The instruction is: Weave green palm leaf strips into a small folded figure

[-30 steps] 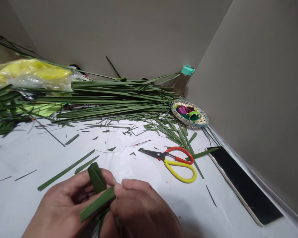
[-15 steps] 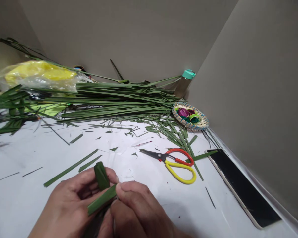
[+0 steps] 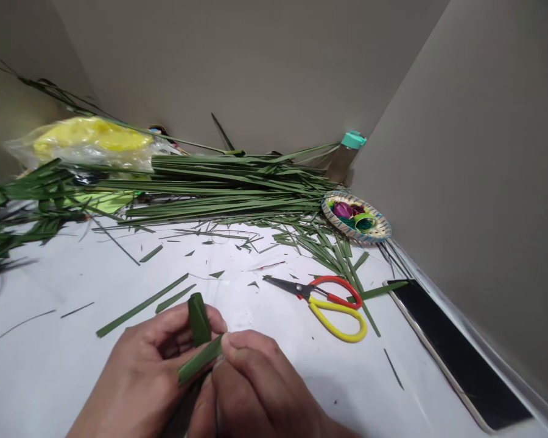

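Low in the head view, my left hand (image 3: 141, 365) is closed around a folded green leaf strip (image 3: 200, 319), whose folded end stands up between thumb and fingers. Another flat stretch of leaf (image 3: 200, 360) lies slantwise across the fingers. My right hand (image 3: 260, 377) pinches the upper end of that stretch between thumb and forefinger, touching the left hand. What the lower fingers of both hands grip is hidden. Beyond my right hand lie scissors (image 3: 319, 298) with one red and one yellow handle, resting on the white surface.
Long green leaves (image 3: 228, 182) are heaped along the back. A plastic bag with yellow contents (image 3: 91, 137) sits back left. A woven basket (image 3: 379, 232) holds small coloured items beside a bottle with a teal cap (image 3: 354, 140). A phone (image 3: 461, 359) lies right. Leaf scraps (image 3: 141, 307) are scattered about.
The whole view has shifted slightly, so everything appears a little farther right. Both hands keep their hold on the leaf strip, with hardly any change in finger position.
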The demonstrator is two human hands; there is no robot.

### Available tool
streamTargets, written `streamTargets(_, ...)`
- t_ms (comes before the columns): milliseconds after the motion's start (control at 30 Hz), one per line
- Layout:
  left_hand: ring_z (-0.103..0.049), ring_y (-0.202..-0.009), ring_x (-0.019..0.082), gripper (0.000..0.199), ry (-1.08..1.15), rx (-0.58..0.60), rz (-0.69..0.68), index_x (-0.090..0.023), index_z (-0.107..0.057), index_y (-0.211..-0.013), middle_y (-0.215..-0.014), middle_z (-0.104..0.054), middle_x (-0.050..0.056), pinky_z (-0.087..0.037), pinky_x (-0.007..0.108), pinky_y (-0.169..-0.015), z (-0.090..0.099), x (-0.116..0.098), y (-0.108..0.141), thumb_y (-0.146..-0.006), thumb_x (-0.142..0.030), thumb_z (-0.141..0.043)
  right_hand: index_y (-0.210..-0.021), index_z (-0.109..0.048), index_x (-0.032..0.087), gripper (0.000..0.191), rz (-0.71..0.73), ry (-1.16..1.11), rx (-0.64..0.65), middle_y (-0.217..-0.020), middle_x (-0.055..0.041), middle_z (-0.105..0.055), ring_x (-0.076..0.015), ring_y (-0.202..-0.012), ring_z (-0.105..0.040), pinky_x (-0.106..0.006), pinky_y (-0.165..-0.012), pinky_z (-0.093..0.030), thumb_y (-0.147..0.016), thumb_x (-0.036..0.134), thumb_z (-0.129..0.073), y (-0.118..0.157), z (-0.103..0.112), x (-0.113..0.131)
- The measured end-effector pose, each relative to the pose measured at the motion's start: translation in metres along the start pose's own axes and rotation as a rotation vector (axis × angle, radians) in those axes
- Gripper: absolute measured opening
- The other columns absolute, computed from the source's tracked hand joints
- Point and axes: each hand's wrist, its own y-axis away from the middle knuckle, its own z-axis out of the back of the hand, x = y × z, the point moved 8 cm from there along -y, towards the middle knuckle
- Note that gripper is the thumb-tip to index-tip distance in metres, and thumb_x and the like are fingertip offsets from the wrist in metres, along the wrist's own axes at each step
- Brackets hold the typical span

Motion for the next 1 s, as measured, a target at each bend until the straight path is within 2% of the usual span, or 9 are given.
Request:
streamTargets(67, -0.067, -0.069, 0.021, 0.035, -0.005, 0.006, 0.008, -0.024, -0.073, -0.078, -0.071, -0.074, -0.001, -0.053, 0.027, -0.060, 0.000, 0.003, -0.002, -0.064, -0.049, -0.093, -0.101, -0.067, 0.024, 0.032, 0.010, 0.023, 0.006, -0.085, -0.0033, -0.076, -0.0203, -0.071, -0.075, -0.030, -0.072, -0.070, -0.075, 0.006, -0.064, -0.001, 0.002, 0.001)
streamTargets(167, -0.065, -0.065, 0.020, 0.026, -0.003, 0.007, -0.023, -0.024, -0.073, -0.073, -0.067, -0.073, -0.002, -0.052, 0.025, -0.058, -0.001, 0.000, -0.003, -0.062, -0.037, -0.093, -0.099, -0.067, 0.022, 0.031, -0.067, 0.044, -0.124, -0.078, -0.0028, -0.076, -0.0177, -0.066, -0.074, -0.024, -0.060, -0.066, -0.075, 0.005, -0.059, -0.011, 0.007, 0.005)
streamTargets(300, -0.064, -0.064, 0.020, 0.023, -0.007, 0.014, -0.090, -0.024, -0.076, -0.071, -0.065, -0.074, -0.002, -0.052, 0.025, -0.057, -0.003, -0.004, -0.005, -0.058, -0.032, -0.093, -0.073, -0.060, 0.024, 0.021, -0.571, -0.043, -0.391, -0.063, 0.0007, -0.067, -0.0132, -0.056, -0.064, -0.028, -0.069, -0.064, -0.083, 0.006, -0.052, -0.015, 0.009, -0.008)
streamTargets(367, -0.065, -0.064, 0.020, 0.024, 0.009, 0.048, -0.023, -0.024, -0.075, -0.072, -0.065, -0.073, -0.002, -0.053, 0.026, -0.058, -0.006, 0.002, -0.005, -0.060, -0.035, -0.093, -0.063, -0.055, 0.024, 0.025, -0.645, -0.052, -0.479, -0.058, 0.0035, -0.062, -0.0118, -0.054, -0.061, -0.028, -0.079, -0.063, -0.081, 0.007, -0.053, -0.013, 0.016, -0.009)
streamTargets(433, -0.066, -0.064, 0.020, 0.023, 0.039, 0.083, 0.003, -0.024, -0.074, -0.073, -0.065, -0.074, -0.001, -0.053, 0.025, -0.058, -0.009, 0.003, -0.005, -0.064, -0.037, -0.092, -0.064, -0.061, 0.025, 0.023, -0.607, -0.071, -0.364, -0.061, 0.0047, -0.066, -0.0127, -0.061, -0.066, -0.024, -0.078, -0.061, -0.080, 0.009, -0.061, -0.018, 0.022, -0.015)
streamTargets(533, -0.071, -0.070, 0.021, 0.023, 0.046, 0.095, -0.052, -0.026, -0.076, -0.077, -0.070, -0.079, 0.000, -0.054, 0.025, -0.061, -0.011, -0.008, -0.005, -0.066, -0.037, -0.092, -0.088, -0.077, 0.029, 0.014, -0.547, -0.343, 0.126, -0.082, 0.0013, -0.075, -0.0134, -0.076, -0.072, -0.017, -0.063, -0.056, -0.085, 0.017, -0.069, -0.027, 0.015, -0.034)
streamTargets(567, -0.072, -0.072, 0.021, 0.022, 0.031, 0.084, -0.069, -0.027, -0.077, -0.078, -0.073, -0.080, 0.000, -0.055, 0.025, -0.063, -0.010, -0.011, -0.005, -0.066, -0.038, -0.092, -0.091, -0.079, 0.029, 0.012, -0.537, -0.428, 0.207, -0.086, 0.0006, -0.076, -0.0134, -0.078, -0.072, -0.018, -0.065, -0.057, -0.087, 0.020, -0.072, -0.029, 0.018, -0.040)
streamTargets(733, -0.072, -0.068, 0.019, 0.023, -0.046, 0.054, -0.066, -0.029, -0.077, -0.077, -0.072, -0.078, -0.004, -0.055, 0.022, -0.059, -0.005, -0.008, -0.006, -0.063, -0.038, -0.093, -0.095, -0.079, 0.020, 0.012, -0.573, -0.615, 0.260, -0.087, -0.0004, -0.078, -0.0097, -0.074, -0.074, -0.016, -0.069, -0.058, -0.088, 0.011, -0.075, -0.052, 0.036, -0.058)
streamTargets(1000, -0.077, -0.070, 0.019, 0.032, -0.109, -0.069, -0.054, -0.031, -0.079, -0.080, -0.073, -0.084, -0.005, -0.058, 0.017, -0.061, 0.000, -0.014, 0.003, -0.056, -0.043, -0.096, -0.078, -0.079, 0.019, 0.008, -0.753, -0.593, 0.244, -0.075, 0.0019, -0.077, -0.0103, -0.070, -0.071, -0.019, -0.065, -0.054, -0.085, 0.015, -0.076, -0.057, 0.037, -0.064)
